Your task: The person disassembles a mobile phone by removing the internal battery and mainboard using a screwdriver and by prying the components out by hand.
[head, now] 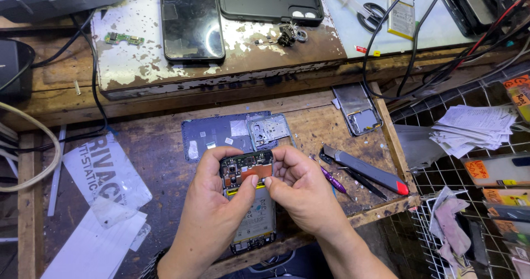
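Worn wooden counter (165, 163) below me; wire basket (436, 229) at right holds a pink rag (450, 224). Opened phone (249, 201) sits mid-counter, long axis running away from me, circuit-board end far. I see left hand (212, 201) and right hand (301, 188) both pinching that far end.

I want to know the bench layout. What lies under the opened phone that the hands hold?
Under the opened phone lies the wooden bench. Just behind it lies a grey back cover. The left hand and right hand hide the rest.
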